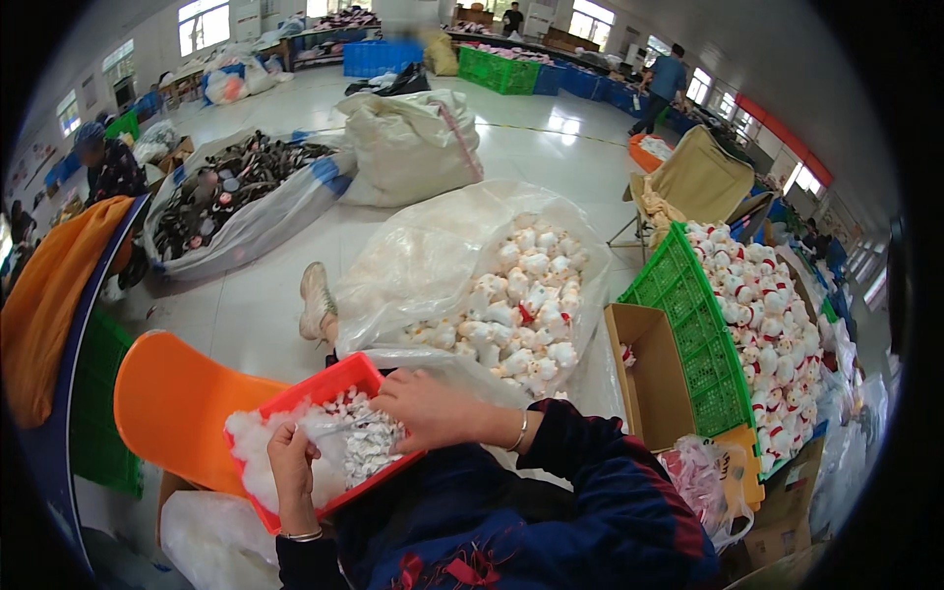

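A red plastic tray (366,366) rests by my lap, against an orange chair (187,408). White fluffy stuffing (258,454) fills its left part, and small white pieces (372,450) lie heaped in its right part. My left hand (292,469) is raised over the stuffing with thumb and fingers pinched together; what they hold is too small to make out. Over the heap of white pieces reaches my right hand (428,408), its thumb apart from its fingers. Between the hands, a thin translucent film seems to cover part of the tray's contents.
A large clear bag (393,270) of small white plush toys (521,295) lies ahead. To the right stand a cardboard box (649,369) and a green crate (688,334) beside piled red-and-white plush toys (762,334). A sack of dark pieces (231,187) lies far left.
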`<state>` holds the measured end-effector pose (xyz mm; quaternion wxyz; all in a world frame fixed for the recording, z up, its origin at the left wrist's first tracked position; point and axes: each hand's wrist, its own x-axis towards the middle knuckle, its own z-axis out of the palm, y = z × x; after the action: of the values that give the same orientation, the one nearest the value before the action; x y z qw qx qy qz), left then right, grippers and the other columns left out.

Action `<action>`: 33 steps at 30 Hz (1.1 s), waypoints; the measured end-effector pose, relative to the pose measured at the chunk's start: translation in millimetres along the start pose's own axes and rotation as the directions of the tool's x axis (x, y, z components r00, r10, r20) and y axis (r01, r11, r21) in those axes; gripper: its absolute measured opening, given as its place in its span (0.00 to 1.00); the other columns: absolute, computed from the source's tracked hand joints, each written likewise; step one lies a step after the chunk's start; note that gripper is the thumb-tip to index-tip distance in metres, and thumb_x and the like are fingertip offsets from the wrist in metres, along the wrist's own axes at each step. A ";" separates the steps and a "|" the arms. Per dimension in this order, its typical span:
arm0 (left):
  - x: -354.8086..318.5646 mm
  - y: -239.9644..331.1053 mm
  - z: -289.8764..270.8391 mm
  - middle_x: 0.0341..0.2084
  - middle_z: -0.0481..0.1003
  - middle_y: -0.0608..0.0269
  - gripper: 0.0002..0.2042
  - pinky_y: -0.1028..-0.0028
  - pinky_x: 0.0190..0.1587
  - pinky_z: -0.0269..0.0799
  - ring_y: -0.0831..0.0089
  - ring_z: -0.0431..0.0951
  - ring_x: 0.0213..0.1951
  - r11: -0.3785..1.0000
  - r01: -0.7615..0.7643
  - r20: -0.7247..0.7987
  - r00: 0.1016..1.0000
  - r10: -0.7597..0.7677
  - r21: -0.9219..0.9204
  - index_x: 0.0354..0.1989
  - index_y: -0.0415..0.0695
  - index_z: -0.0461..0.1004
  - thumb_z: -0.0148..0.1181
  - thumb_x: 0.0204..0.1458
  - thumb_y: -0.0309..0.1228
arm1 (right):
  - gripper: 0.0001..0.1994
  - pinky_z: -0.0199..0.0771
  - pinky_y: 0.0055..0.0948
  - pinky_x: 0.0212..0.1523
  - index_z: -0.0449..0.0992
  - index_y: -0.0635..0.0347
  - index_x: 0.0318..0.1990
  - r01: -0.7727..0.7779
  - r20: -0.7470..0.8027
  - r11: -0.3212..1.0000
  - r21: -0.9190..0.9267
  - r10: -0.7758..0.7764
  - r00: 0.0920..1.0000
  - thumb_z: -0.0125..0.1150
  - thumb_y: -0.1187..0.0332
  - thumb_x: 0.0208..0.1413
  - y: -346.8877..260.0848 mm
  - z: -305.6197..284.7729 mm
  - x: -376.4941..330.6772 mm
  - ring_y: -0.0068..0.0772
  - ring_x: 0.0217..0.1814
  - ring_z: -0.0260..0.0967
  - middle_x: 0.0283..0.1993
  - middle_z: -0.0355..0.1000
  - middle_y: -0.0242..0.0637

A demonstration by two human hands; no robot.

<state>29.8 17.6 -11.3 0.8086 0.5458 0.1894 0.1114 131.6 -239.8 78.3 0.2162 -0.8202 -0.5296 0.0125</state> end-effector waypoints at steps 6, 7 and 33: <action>-2.5 0.1 6.8 0.20 0.71 0.69 0.05 0.78 0.25 0.68 0.79 0.69 0.19 1.000 0.010 0.037 0.999 -0.010 -0.008 0.32 0.43 0.72 0.58 0.61 0.25 | 0.23 0.65 0.45 0.52 0.78 0.55 0.47 -0.076 0.160 0.983 -0.168 0.103 0.982 0.74 0.57 0.42 1.9 17.5 3.8 0.43 0.57 0.66 0.47 0.73 0.37; -3.9 2.5 8.0 0.20 0.71 0.68 0.05 0.78 0.25 0.68 0.80 0.69 0.19 1.000 0.011 0.041 0.999 -0.011 0.000 0.31 0.43 0.72 0.58 0.61 0.25 | 0.23 0.65 0.46 0.52 0.78 0.53 0.48 -0.092 0.210 0.982 -0.166 0.127 0.970 0.73 0.58 0.44 2.7 17.3 3.8 0.42 0.57 0.66 0.47 0.73 0.36; 16.2 -20.9 -32.2 0.25 0.68 0.71 0.02 0.79 0.28 0.64 0.81 0.66 0.25 0.989 0.004 0.055 0.998 -0.012 0.147 0.37 0.45 0.73 0.54 0.60 0.25 | 0.21 0.80 0.33 0.27 0.83 0.66 0.29 -0.825 -0.568 0.534 0.186 0.743 0.353 0.70 0.52 0.53 180.4 -434.1 37.4 0.31 0.21 0.78 0.25 0.81 0.39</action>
<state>30.1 43.0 -44.3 0.7716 0.6059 0.1768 0.0785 411.9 -417.7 413.2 0.2800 -0.9438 0.0239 -0.1740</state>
